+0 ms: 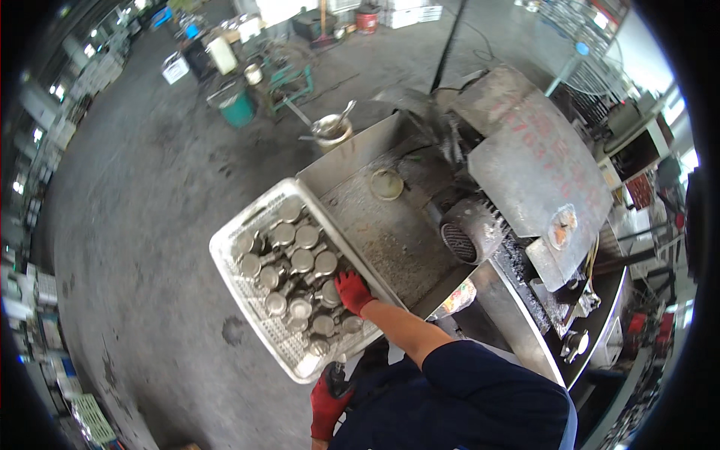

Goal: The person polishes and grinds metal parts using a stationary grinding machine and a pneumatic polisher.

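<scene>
A white plastic basket (226, 255) holds several grey metal castings (301, 261) with round, flat, disc-like heads and short stems. My right hand (352, 292), in a red glove, reaches over the basket's right side. Its fingers are spread and touch a round-headed casting among the pile; their undersides are hidden. Close to my body, below the basket's near corner, my left hand (330, 403) wears a red glove with a dark palm. Its fingers are closed around a small grey metal casting (337, 369), mostly hidden by the glove.
Right of the basket stands a metal tray (375, 240) with scattered grit and a round disc (387, 184). A machine with a motor (472, 231) and sheet-metal cover (540, 165) adjoins it. Behind are a bucket of tools (331, 135) and a green bin (237, 109).
</scene>
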`<action>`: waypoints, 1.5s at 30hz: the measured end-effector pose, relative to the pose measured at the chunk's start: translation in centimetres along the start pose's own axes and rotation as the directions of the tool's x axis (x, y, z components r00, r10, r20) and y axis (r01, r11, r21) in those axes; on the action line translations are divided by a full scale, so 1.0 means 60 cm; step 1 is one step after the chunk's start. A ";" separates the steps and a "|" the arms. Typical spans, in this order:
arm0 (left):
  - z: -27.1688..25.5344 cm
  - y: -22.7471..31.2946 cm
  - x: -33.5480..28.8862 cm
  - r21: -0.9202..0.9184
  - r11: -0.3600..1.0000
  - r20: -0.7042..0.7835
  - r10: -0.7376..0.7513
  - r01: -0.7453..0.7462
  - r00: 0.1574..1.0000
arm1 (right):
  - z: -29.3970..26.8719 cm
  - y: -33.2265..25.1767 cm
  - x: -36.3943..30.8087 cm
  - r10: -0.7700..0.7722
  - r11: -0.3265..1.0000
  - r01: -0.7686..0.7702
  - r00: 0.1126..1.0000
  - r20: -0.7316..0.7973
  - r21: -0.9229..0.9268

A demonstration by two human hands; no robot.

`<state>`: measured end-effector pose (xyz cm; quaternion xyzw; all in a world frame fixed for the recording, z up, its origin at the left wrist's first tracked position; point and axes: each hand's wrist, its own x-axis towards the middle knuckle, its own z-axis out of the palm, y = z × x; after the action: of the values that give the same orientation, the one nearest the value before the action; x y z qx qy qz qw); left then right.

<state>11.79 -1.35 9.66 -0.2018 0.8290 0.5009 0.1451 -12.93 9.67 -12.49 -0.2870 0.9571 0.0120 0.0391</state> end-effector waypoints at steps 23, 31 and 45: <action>0.161 0.100 0.097 -0.137 0.960 0.499 0.281 -0.246 0.820 | -0.443 0.242 -0.379 0.421 0.230 0.043 0.896 -0.139 0.972; 0.254 0.236 0.079 0.208 0.859 0.703 0.200 -0.468 0.682 | -0.426 0.334 -0.742 0.771 -0.594 0.558 0.599 0.215 0.579; 0.438 0.348 0.067 0.239 0.697 0.704 0.355 -0.676 0.615 | -0.260 0.493 -0.847 0.859 -0.484 0.506 0.118 0.499 0.714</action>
<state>-0.78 29.98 12.01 0.2707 0.8545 0.3334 0.2923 12.06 61.53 7.25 0.4162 0.3416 -0.8072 -0.2420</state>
